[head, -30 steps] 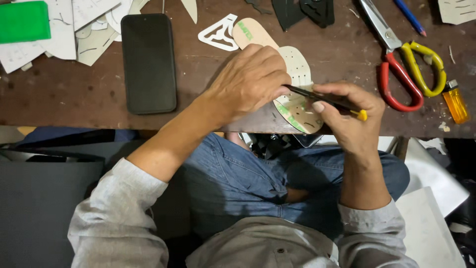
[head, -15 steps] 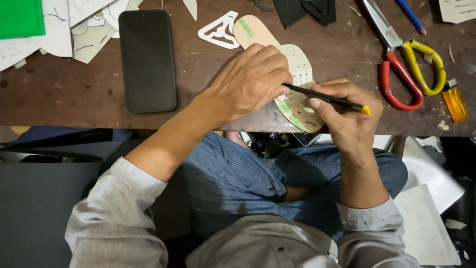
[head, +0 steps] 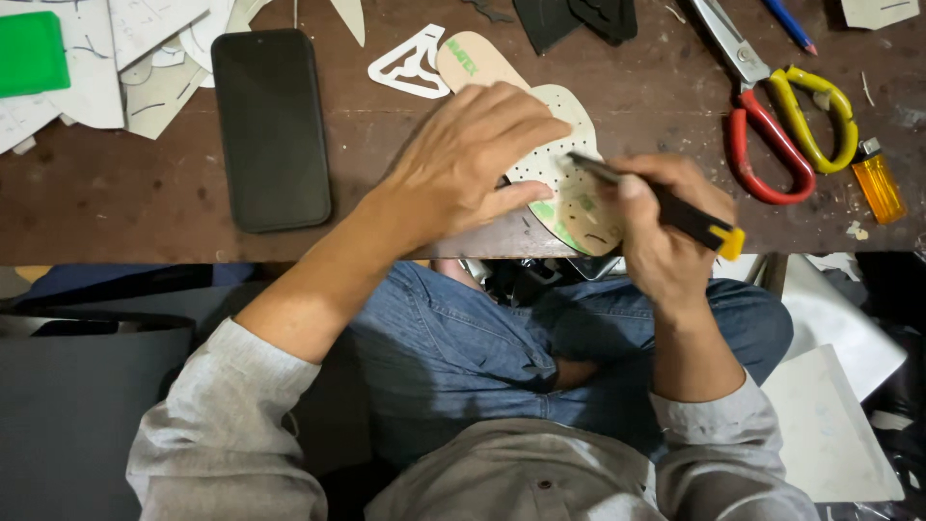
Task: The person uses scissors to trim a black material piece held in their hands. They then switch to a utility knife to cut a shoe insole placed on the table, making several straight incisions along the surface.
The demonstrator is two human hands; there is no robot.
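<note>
The left hand [head: 473, 159] lies flat, fingers spread, pressing a pale insole [head: 569, 193] onto the table [head: 116, 203] near its front edge. The right hand [head: 666, 227] grips a black-and-yellow utility knife [head: 666, 205], its tip on the insole.

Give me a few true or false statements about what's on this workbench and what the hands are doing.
1. The left hand presses flat on the insole-shaped piece. True.
2. The right hand holds scissors. False: it grips a black and yellow utility knife; the red and yellow scissors lie apart on the table.
3. A black phone lies left of the left hand. True.
4. The orange lighter lies beside the phone. False: it is at the far right, next to the scissors.
</note>
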